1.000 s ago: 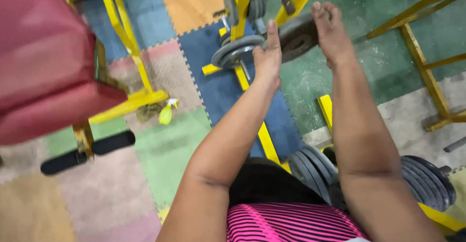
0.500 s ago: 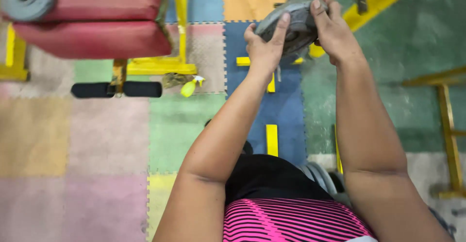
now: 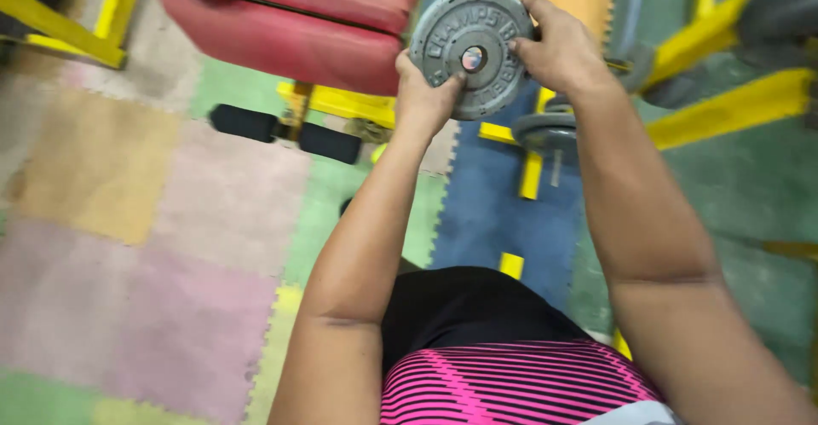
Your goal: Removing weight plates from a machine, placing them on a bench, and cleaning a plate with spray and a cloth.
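Grey round weight plate (image 3: 471, 50), cast metal w/ raised lettering around its face and a small centre hole (hub looks pale, slightly shiny). Surface dull, a bit worn. Held up off the floor, flat face tilted toward the camera. Left hand (image 3: 423, 97) grips its lower-left edge, right hand (image 3: 558, 50) clasps the right rim, fingers over the front near the hub.

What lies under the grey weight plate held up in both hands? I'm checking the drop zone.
Below the weight plate lie blue foam mat, a yellow frame bar and another grey plate. The plate and both hands cover whatever is directly behind.
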